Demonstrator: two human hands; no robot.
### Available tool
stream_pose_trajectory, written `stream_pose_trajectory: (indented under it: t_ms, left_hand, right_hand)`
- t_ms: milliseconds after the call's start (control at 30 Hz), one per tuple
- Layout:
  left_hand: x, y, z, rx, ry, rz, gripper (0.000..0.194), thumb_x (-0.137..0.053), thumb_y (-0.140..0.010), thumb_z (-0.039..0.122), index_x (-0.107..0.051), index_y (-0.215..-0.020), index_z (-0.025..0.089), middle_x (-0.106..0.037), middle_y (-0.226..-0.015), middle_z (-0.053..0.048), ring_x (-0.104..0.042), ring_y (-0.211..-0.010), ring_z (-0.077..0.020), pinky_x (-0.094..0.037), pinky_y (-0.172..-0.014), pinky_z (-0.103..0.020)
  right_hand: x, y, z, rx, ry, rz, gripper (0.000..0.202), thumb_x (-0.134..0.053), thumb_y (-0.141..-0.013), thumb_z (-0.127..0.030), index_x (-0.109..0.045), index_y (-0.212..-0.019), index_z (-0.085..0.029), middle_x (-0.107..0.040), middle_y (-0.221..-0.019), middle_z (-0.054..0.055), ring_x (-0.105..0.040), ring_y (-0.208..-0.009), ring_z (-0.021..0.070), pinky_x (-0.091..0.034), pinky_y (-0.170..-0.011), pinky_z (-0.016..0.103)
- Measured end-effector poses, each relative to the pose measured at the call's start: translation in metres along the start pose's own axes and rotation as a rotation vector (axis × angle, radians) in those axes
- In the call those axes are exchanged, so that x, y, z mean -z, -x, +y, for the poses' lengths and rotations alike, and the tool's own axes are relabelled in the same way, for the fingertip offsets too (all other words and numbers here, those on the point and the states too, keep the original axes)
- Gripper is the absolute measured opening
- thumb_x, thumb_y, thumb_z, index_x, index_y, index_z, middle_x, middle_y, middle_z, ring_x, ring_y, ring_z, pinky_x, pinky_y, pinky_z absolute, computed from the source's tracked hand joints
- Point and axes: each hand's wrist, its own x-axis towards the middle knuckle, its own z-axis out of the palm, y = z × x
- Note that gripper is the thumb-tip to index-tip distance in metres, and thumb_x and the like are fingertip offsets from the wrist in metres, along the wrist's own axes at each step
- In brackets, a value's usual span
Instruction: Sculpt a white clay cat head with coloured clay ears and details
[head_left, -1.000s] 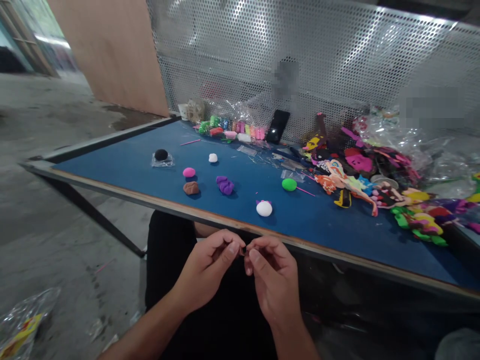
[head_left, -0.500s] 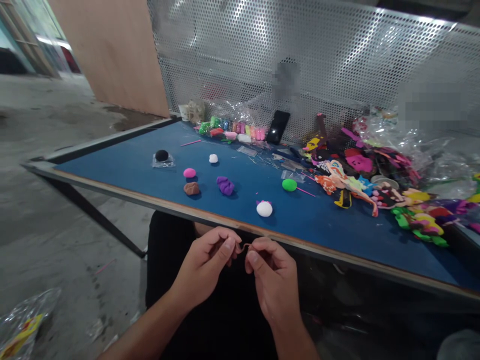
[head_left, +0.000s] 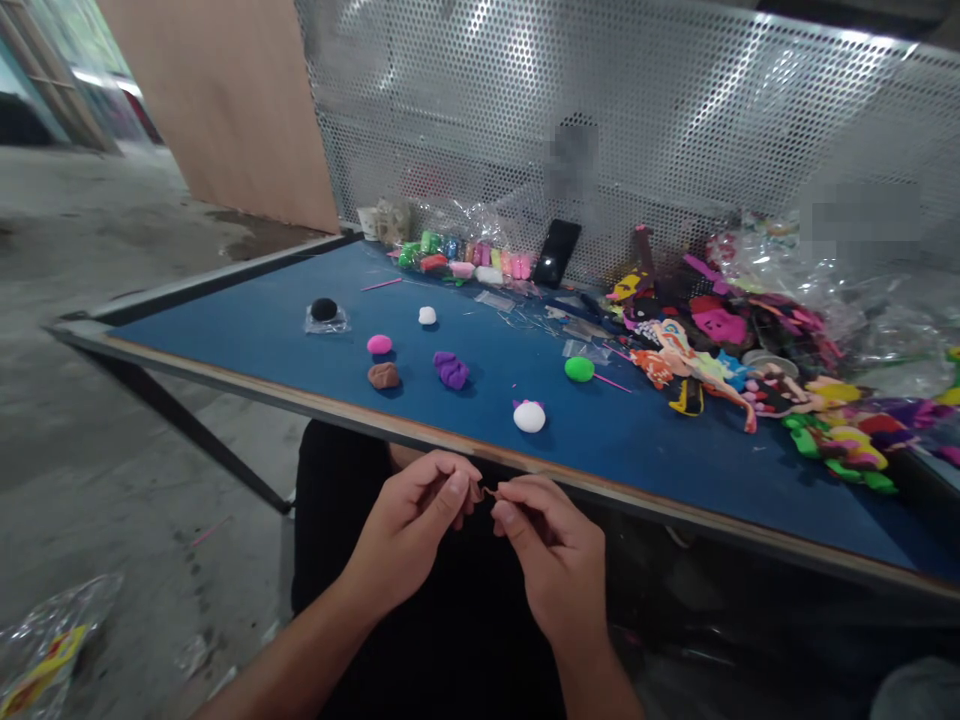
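Between my two hands runs a thin brown strand of clay [head_left: 487,491], just in front of the table edge and above my lap. My left hand [head_left: 427,515] is closed, pinching the strand's left end between thumb and fingers. The other end is pinched by my right hand [head_left: 551,535], also closed. Beyond them on the table sits a white clay ball [head_left: 529,418] with small purple points on top. To its left lie a purple clay lump [head_left: 451,370], a brown clay lump [head_left: 384,376] and a pink clay ball [head_left: 379,345].
A green clay ball [head_left: 579,370] with a pink stick lies right of centre. Black clay [head_left: 324,309] rests on clear wrap at left. Bagged coloured clay [head_left: 465,262], a phone [head_left: 558,252] and a pile of clay figures [head_left: 705,350] line the perforated metal panel [head_left: 480,120].
My right hand has shifted slightly to the right and its fingers have straightened a little. The left hand stays almost in place, and the brown strand is still between them.
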Motion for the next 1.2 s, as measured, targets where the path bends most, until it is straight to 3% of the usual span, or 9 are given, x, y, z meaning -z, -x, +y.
stream_pose_trajectory:
  t_ms: [333,633,800,1033,1200]
  left_hand:
    - [-0.0019,0.0002,0.0017,0.02,-0.005,0.008,0.018,-0.053,-0.098,0.028,-0.065,-0.09,0.018,-0.061,-0.075,0.001,-0.054,-0.065,-0.0092,-0.047,-0.061,-0.019]
    - [-0.0005,0.0009,-0.001,0.034,-0.012,-0.012,0.018,-0.052,-0.098,0.029,-0.065,-0.09,0.018,-0.062,-0.077,-0.001,-0.056,-0.066,-0.0113,-0.048,-0.061,-0.022]
    - [-0.0006,-0.0001,-0.0031,0.048,0.046,-0.027,0.018,-0.053,-0.098,0.03,-0.064,-0.09,0.018,-0.061,-0.076,0.0,-0.056,-0.067,-0.0113,-0.048,-0.061,-0.022]
    - [0.0011,0.001,-0.0064,0.077,0.106,-0.037,0.02,-0.055,-0.097,0.032,-0.066,-0.089,0.018,-0.061,-0.076,-0.001,-0.055,-0.067,-0.0115,-0.047,-0.062,-0.023]
    - [-0.0069,0.0011,-0.0042,0.267,0.393,0.016,0.017,-0.061,-0.094,0.034,-0.066,-0.088,0.018,-0.058,-0.075,0.0,-0.055,-0.066,-0.0117,-0.045,-0.057,-0.022]
  right_hand:
    - [0.0019,-0.0016,-0.0009,0.045,0.089,-0.055,0.026,-0.062,-0.094,-0.019,-0.075,-0.111,-0.034,-0.066,-0.097,0.002,-0.063,-0.074,0.013,-0.051,-0.065,0.027]
    - [-0.0033,-0.0006,0.0024,-0.064,-0.09,-0.042,0.013,-0.064,-0.093,-0.024,-0.075,-0.099,-0.027,-0.064,-0.095,0.003,-0.061,-0.07,0.0131,-0.051,-0.064,0.028]
    - [-0.003,-0.0004,0.0056,-0.122,-0.172,-0.029,0.013,-0.066,-0.092,-0.026,-0.074,-0.103,-0.028,-0.065,-0.091,0.001,-0.061,-0.071,0.0128,-0.051,-0.066,0.027]
    - [-0.0019,-0.0021,0.0037,-0.105,-0.187,-0.029,0.011,-0.067,-0.091,-0.026,-0.076,-0.097,-0.027,-0.065,-0.091,0.002,-0.06,-0.071,0.0129,-0.051,-0.064,0.027]
    - [-0.006,0.0002,0.0054,-0.185,-0.286,-0.001,0.01,-0.071,-0.088,-0.028,-0.076,-0.095,-0.024,-0.066,-0.084,0.002,-0.059,-0.069,0.0138,-0.049,-0.064,0.028]
